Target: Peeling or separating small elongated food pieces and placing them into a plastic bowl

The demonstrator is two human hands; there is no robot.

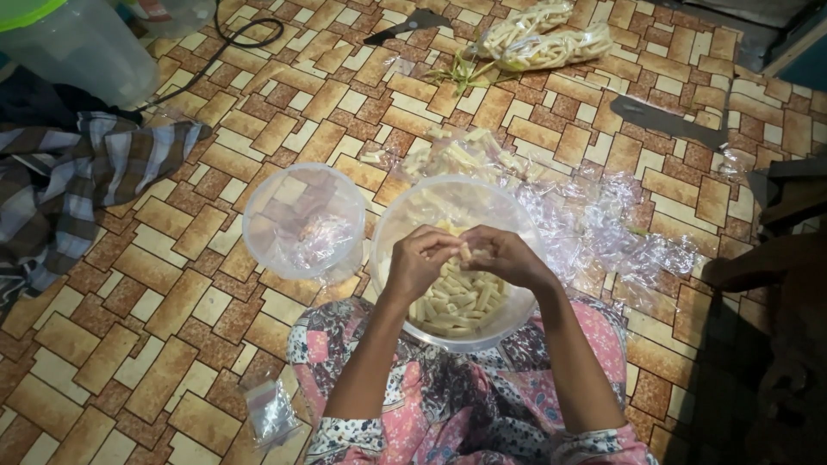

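Patterned pink lap [482, 405] sitting at the frame's bottom, both hands working above it.
Left hand [419, 258] and right hand [504, 256] are pinching one pale cracker stick [465, 251] between closed fingertips at centre frame, over the clear tub [392, 224] of sticks; it looks light, stiff and brittle, best gripped near its ends. A clear lid [303, 221] is lying to the left.

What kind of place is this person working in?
Probably a home floor used for hand food work: patterned floor, a clear tub of pale sticks under both hands, filled bags and a knife nearby.
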